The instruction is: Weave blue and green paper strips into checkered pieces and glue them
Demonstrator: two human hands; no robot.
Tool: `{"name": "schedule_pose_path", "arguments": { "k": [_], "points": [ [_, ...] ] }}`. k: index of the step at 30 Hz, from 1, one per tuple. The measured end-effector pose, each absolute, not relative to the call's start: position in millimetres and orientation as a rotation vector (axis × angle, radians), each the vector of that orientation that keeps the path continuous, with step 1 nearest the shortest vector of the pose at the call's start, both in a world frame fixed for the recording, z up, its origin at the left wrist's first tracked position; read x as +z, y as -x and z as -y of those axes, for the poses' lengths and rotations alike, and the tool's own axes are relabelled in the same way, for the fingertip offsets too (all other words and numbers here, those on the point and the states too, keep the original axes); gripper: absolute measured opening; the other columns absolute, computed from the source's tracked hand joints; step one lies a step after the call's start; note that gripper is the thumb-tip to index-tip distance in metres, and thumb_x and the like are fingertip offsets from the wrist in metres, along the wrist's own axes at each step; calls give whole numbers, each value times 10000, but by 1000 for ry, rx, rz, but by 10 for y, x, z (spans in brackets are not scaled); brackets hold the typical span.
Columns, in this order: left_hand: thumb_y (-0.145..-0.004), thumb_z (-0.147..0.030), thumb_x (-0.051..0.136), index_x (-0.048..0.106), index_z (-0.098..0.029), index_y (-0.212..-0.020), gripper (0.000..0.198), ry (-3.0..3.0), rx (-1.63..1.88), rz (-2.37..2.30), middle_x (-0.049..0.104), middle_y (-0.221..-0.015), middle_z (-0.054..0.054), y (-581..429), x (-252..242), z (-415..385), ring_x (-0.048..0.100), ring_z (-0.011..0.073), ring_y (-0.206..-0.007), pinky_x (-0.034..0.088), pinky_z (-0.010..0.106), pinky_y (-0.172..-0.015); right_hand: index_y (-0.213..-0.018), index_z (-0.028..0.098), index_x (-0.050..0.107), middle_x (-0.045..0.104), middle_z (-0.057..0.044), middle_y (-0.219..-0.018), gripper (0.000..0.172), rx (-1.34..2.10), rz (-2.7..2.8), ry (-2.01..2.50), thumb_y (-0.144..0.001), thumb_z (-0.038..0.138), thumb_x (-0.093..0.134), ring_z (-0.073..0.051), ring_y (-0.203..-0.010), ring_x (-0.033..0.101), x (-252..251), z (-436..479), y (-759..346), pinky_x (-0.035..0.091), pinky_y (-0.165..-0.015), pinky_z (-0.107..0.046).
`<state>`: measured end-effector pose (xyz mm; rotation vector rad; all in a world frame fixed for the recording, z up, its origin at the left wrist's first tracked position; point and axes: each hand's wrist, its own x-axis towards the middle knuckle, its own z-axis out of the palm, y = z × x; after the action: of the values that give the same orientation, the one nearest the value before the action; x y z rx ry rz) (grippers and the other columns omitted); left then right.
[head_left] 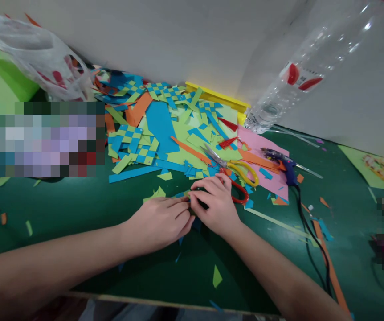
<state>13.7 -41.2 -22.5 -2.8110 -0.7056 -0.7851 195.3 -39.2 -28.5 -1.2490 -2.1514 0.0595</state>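
My left hand (165, 223) and my right hand (217, 203) meet over the green table, fingers closed in a pinch. Between their fingertips is a small blue and green paper piece (181, 195), mostly covered by the fingers. Just beyond my right hand lie scissors (245, 171) with yellow and red handle loops, their blades pointing away to the left. Farther back, woven blue and green paper pieces (130, 138) are heaped on loose sheets and strips. A red tassel (228, 142) rests among them.
A dark blue glue gun (290, 171) lies on pink paper (279, 189), its black cord (307, 232) running toward me. A clear plastic bottle (299, 76) leans at the back right. Back left stands a plastic bag (45, 58). Paper scraps (217, 276) litter the table (88, 214).
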Motion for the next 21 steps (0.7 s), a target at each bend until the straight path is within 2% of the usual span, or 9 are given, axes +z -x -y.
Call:
{"name": "schedule_pose_path", "arguments": {
  "k": [5, 11, 15, 21],
  "points": [
    [-916, -189, 511, 680, -118, -760, 240, 2806, -769, 695, 737, -759, 57, -135, -220, 408, 716, 169, -717, 601, 277, -687, -722, 243, 642, 715, 39, -903, 189, 51, 2166, 1263, -888, 222, 555, -138, -863, 618, -276, 391, -1968, 298, -1013, -417],
    [-914, -181, 529, 693, -131, -749, 238, 2749, -795, 621, 759, -846, 58, -147, -195, 401, 720, 171, -791, 595, 278, -718, -784, 228, 623, 714, -2, -881, 146, 11, 1999, 1240, -898, 203, 535, -148, -812, 630, -195, 386, -2027, 358, -896, -390],
    [-907, -179, 552, 694, -130, -730, 233, 2741, -772, 601, 747, -810, 62, -140, -177, 390, 709, 175, -801, 582, 288, -734, -857, 227, 619, 712, -20, -936, 117, 40, 1982, 1264, -909, 210, 514, -164, -879, 649, -198, 375, -2036, 355, -910, -388],
    [-912, -173, 530, 701, -137, -814, 201, 2718, -750, 627, 731, -885, 71, -138, -151, 367, 681, 196, -877, 567, 315, -744, -882, 236, 611, 714, -32, -949, 122, 47, 1998, 1264, -918, 216, 496, -179, -908, 652, -196, 364, -2030, 349, -921, -399]
  ]
}}
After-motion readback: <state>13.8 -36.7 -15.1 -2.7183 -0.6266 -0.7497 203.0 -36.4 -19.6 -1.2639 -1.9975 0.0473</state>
